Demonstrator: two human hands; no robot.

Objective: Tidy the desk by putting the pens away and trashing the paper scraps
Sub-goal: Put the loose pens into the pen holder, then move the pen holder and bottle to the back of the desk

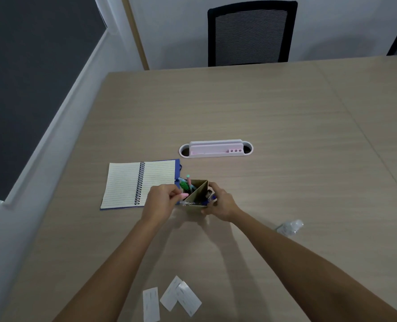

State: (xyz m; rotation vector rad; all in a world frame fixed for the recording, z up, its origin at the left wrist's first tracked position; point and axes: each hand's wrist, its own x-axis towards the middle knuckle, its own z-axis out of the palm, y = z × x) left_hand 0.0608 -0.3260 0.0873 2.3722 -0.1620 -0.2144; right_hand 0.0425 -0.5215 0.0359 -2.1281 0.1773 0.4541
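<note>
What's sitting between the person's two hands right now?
In the head view, a small cardboard pen holder with a diagonal divider sits between the left hand and right hand. Pens stand in it.

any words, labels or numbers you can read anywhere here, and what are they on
No readable text anywhere.
Paper scraps: faint grey marks, too blurred to read.
Notebook: ruled lines only, nothing written that shows.
Pen holder: no label visible.
Clear crumpled wrapper: too blurred to tell.
White cable tray: no marking.
</note>
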